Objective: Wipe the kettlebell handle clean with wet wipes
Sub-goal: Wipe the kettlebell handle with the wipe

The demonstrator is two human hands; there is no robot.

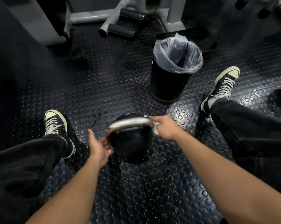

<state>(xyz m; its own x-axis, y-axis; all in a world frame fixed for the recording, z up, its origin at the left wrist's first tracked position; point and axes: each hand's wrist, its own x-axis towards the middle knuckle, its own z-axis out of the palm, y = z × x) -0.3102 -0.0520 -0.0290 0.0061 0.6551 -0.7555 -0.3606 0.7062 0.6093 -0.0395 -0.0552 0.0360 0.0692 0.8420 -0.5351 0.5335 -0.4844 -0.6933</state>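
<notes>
A black kettlebell (131,146) stands on the studded rubber floor between my feet. Its silver handle (130,122) arches across the top and looks wet. My right hand (164,127) is closed on a white wet wipe (155,129), pressing it around the handle's right end. My left hand (99,145) rests against the left side of the kettlebell's body, palm turned inward, fingers spread, holding nothing.
A black bin with a clear plastic liner (177,62) stands just beyond the kettlebell to the right. Grey gym machine frames and black padded rollers (128,21) fill the back. My sneakers (55,125) (223,84) flank the kettlebell.
</notes>
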